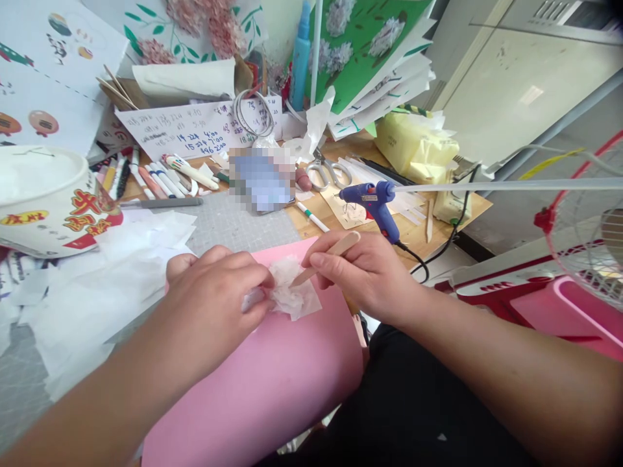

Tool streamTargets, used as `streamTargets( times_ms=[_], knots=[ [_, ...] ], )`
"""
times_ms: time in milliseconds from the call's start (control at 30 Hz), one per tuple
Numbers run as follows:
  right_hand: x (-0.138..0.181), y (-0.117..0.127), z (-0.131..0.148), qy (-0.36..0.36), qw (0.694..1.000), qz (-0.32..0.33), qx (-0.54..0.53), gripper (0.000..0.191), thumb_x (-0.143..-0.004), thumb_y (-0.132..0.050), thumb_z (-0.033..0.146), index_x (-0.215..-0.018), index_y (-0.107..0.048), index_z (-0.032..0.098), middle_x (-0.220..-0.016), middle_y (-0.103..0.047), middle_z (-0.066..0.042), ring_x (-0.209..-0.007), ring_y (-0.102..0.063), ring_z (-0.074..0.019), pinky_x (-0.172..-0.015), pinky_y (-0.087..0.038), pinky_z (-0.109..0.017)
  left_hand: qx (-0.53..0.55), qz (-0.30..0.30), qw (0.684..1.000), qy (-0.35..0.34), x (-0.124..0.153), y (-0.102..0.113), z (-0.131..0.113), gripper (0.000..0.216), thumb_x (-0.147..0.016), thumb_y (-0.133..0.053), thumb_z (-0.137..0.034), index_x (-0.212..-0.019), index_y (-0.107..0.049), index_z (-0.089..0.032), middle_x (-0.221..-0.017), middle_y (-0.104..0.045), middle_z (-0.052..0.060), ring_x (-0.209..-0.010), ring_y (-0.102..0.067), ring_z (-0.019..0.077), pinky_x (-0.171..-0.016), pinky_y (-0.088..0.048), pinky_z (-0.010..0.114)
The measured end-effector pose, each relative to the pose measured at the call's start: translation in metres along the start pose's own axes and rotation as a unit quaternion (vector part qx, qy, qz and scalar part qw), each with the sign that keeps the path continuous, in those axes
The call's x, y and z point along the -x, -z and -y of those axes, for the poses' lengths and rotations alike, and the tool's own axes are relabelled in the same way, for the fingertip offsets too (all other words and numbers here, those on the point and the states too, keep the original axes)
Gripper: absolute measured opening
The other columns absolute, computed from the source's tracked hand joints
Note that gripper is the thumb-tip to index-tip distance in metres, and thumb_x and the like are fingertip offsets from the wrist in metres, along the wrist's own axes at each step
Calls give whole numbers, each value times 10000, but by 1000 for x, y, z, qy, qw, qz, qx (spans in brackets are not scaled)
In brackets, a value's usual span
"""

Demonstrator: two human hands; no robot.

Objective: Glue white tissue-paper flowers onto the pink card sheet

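My right hand (363, 272) grips a flat wooden craft stick (335, 251), its lower end against a crumpled bunch of white tissue paper (292, 288). From the other side my left hand (221, 292) pinches the edge of that tissue between thumb and fingers. The bunch rests on a sheet of pink paper (277, 383), which curves down over the table's front edge toward my lap. A pile of loose white tissue sheets (87, 292) lies left of my left hand. Beyond my right hand, a blue hot glue gun (374, 206) lies with a long glue stick sticking out of its back.
A paper tub (53, 220) stands at the left, near several markers (165, 178). Scissors (331, 174), a blurred phone-like object (263, 185) and a yellow tissue pack (418, 146) lie behind. A black cord (452, 233) hangs off the right edge, near a fan (594, 220).
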State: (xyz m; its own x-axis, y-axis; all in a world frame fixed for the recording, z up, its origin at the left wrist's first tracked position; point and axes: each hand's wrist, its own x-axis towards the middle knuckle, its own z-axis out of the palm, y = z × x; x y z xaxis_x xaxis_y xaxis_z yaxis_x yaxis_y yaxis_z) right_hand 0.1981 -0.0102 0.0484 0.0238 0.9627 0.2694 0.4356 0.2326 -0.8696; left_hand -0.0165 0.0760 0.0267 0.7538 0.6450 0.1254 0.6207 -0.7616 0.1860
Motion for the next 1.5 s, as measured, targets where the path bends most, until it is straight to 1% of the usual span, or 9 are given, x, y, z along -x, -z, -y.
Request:
streamTargets(
  times_ms=[200, 367, 433, 567, 667, 867, 1000, 1200, 1500],
  knots=[
    [-1, -11, 3, 15, 996, 36, 83, 314, -969, -490, 256, -676, -585, 193, -781, -740, -61, -669, -631, -136, -657, -469, -283, 19, -29, 999, -19, 2, 4, -4, 195, -889, -525, -327, -804, -699, -305, -876, -772, 9, -909, -629, 315, -755, -245, 448],
    [-5, -16, 11, -2, 989, 72, 131, 279, -959, -514, 203, -680, -520, 198, -826, -756, -76, -732, -653, -156, -703, -468, -296, 34, -2, 999, -18, 0, 8, -9, 210, -938, -530, -381, -821, -678, -290, -889, -752, 19, -964, -634, 329, -812, -306, 492],
    [-5, -12, 12, -6, 995, 48, 89, 263, -943, -529, 205, -681, -547, 198, -798, -737, -49, -708, -643, -144, -682, -465, -283, 35, 1, 999, -15, 0, 7, -7, 202, -925, -515, -346, -823, -681, -294, -880, -751, 19, -968, -634, 331, -823, -318, 501],
    [-6, 1, 13, -20, 998, -57, -19, 218, -888, -538, 176, -682, -607, 203, -680, -643, 21, -628, -583, -119, -644, -461, -265, 33, -3, 999, -23, 2, 3, 0, 198, -922, -507, -337, -872, -697, -313, -925, -772, 5, -978, -636, 324, -820, -289, 488],
    [-6, 9, 11, -43, 995, -80, -41, 229, -857, -553, 134, -647, -615, 200, -631, -611, 37, -601, -559, -116, -640, -451, -267, 36, -12, 999, -27, 4, 3, 5, 170, -916, -529, -372, -893, -686, -312, -944, -765, -13, -979, -635, 307, -810, -261, 462],
    [-3, 10, 2, -57, 998, -18, 11, 340, -910, -576, 127, -578, -617, 188, -713, -692, 11, -642, -592, -116, -666, -434, -275, 61, -32, 993, -95, 7, 3, 4, 215, -935, -564, -324, -1090, -705, -373, -1135, -704, -16, -1059, -615, 280, -857, -282, 441],
    [-1, 9, -1, -66, 998, -4, 12, 381, -937, -584, 136, -561, -605, 189, -763, -720, -4, -694, -625, -129, -690, -448, -282, 23, -49, 987, -149, 7, 1, 3, 258, -963, -531, -292, -1023, -759, -397, -1141, -676, 16, -1054, -576, 300, -871, -260, 465],
    [0, 6, 0, -78, 997, 4, -7, 388, -944, -594, 111, -564, -607, 186, -828, -737, -17, -730, -642, -134, -710, -475, -279, 8, -51, 987, -150, 4, 0, 7, 175, -960, -585, -349, -932, -758, -354, -1085, -697, 16, -1012, -566, 295, -872, -242, 459],
    [2, 3, 6, -97, 994, 44, -10, 366, -960, -583, 121, -599, -607, 180, -836, -740, -40, -766, -669, -160, -713, -484, -296, 22, -29, 990, -137, 4, 0, 15, 169, -919, -590, -334, -933, -758, -348, -1068, -735, -6, -1006, -588, 292, -845, -273, 440]
  ],
)
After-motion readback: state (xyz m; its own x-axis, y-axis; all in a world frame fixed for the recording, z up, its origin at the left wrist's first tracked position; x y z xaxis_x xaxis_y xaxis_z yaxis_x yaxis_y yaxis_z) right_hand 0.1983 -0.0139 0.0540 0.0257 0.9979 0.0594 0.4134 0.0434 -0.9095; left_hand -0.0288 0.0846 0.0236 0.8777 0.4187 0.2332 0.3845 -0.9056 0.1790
